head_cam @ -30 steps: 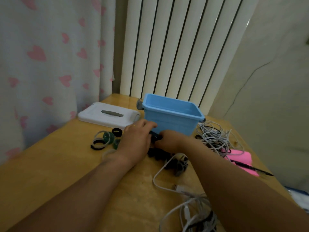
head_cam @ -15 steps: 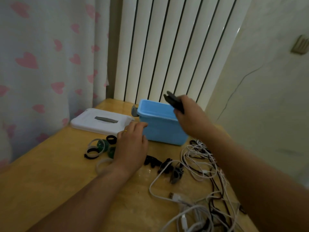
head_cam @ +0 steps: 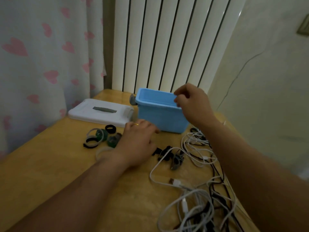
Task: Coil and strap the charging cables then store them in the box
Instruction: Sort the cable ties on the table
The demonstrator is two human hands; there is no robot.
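Observation:
The blue box point(head_cam: 159, 118) stands open at the back of the wooden table point(head_cam: 50, 164). My right hand point(head_cam: 192, 102) hovers over its right rim, fingers loosely curled, with nothing visible in them. Palm down on the table in front of the box lies my left hand point(head_cam: 137, 141), its fingertips beside a row of small black bundles point(head_cam: 165, 153). A loose white cable point(head_cam: 154, 174) with a USB plug curves across the table below them. Tangled white and black cables point(head_cam: 199, 208) are heaped at the lower right, under my right forearm.
The box's white lid point(head_cam: 100, 113) with a grey handle lies flat to the left of the box. Several black, green and white strap rings point(head_cam: 100, 136) sit left of my left hand. A radiator and a heart-print curtain stand behind the table.
My right hand lifted a black bundle from the table up over the box; the bundle is no longer visible in it. My left hand stayed on the table.

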